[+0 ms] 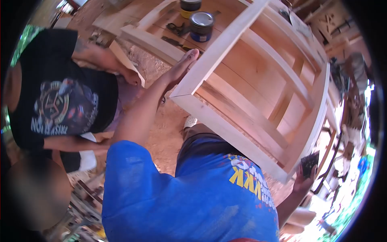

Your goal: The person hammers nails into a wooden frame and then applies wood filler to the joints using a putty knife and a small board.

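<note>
My left hand (186, 63) rests against the outer side of a pale wooden frame (225, 46), near its left corner, with its fingers stretched out along the wood. The frame has several crosspieces and stands tilted over a wooden surface. At the frame's lower right corner, my right hand (304, 180) grips a dark flat pad (309, 164) with specks on it. The pad is beside the frame's edge; whether it touches the wood is unclear.
A co-worker in a black shirt (66, 101) is at the left, a hand (132, 76) near the bench edge. Two cans (201, 26), (190, 7) and dark tools (177, 29) sit on the wooden surface (161, 22). Scrap wood (86, 193) lies lower left.
</note>
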A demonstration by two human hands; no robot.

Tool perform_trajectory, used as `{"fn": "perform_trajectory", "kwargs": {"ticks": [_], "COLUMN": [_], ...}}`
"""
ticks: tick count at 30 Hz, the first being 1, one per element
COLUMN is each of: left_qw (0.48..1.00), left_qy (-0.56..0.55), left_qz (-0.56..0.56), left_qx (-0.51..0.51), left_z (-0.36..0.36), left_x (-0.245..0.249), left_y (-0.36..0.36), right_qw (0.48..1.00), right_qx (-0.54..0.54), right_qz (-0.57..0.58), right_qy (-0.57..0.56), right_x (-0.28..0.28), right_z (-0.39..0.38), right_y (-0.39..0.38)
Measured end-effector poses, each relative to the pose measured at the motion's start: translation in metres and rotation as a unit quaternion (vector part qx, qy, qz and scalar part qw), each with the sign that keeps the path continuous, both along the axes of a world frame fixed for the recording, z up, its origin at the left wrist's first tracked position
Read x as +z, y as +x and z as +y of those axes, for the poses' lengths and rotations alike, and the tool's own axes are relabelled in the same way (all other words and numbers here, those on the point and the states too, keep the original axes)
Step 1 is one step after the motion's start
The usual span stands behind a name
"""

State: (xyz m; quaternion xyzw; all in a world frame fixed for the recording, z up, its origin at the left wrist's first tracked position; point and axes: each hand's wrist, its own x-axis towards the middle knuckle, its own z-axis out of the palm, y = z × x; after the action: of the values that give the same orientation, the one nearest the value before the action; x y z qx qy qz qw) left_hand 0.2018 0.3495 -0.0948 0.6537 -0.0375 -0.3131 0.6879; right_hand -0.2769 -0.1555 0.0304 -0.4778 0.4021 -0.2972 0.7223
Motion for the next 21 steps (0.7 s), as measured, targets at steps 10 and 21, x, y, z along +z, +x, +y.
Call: {"fn": "perform_trajectory", "kwargs": {"ticks": [10,21], "left_qw": [0.963,0.943], "left_qy": [-0.088,0.025], "left_qz": [-0.136,-0.309], "left_qx": [0.217,0.118], "left_z": [0.084,0.053], "left_x": [-0.012,0.004], "left_y": [-0.156,-0.147], "right_qw": [0.937,0.567], "right_qx": [0.248,0.602], "right_qz": [-0.048,0.050], "right_qy": [-0.240,-0.560], "right_x": [0.113,0.114], "right_z": [0.004,0.327], "right_y": [0.109,0.289]}}
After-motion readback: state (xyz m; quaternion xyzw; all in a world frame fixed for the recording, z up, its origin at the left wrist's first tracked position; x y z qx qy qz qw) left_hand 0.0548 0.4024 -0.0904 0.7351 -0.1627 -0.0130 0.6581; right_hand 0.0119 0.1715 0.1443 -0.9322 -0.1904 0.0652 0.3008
